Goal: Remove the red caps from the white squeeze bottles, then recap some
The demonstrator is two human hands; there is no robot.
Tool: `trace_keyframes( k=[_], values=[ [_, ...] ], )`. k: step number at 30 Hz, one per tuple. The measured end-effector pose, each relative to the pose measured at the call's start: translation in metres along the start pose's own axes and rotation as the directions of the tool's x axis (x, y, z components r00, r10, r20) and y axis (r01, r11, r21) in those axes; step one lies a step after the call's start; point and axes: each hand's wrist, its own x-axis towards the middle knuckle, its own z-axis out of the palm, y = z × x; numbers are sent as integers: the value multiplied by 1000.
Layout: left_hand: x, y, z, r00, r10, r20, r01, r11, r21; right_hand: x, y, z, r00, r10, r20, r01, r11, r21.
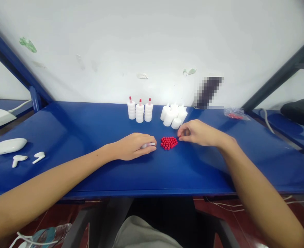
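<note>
My left hand [133, 146] rests on the blue table [90, 172] with its fingers curled round a small white bottle [149, 145] lying on its side. Just right of it lies a tight heap of small red caps [169, 142]. My right hand [197, 133] touches the heap's right edge, thumb and forefinger pinched on what looks like one red cap. Behind the heap, three white bottles with red caps [140, 111] stand upright in a row. To their right, several uncapped white bottles [173, 115] lie and stand bunched together.
A white earbud case [9, 145] and two loose earbuds [28, 158] lie at the table's left. A clear bag with red pieces [235, 114] sits at the back right. Dark frame struts slant up on both sides, and a white wall closes the back.
</note>
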Motion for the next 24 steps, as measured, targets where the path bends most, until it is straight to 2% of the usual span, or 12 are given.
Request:
trace_keyframes(
  k=[9, 18, 24],
  values=[
    [0, 0, 0, 1000, -10, 5, 10, 1000, 1, -2, -1, 2, 997, -38, 65, 33, 997, 74],
    [-3, 1, -3, 998, 63, -3, -64, 998, -27, -3, -6, 5, 993, -111, 47, 101, 981, 165],
    [-5, 0, -5, 997, 79, 17, -79, 997, -25, -1, -13, 7, 992, -124, 18, 120, 981, 150]
  ],
)
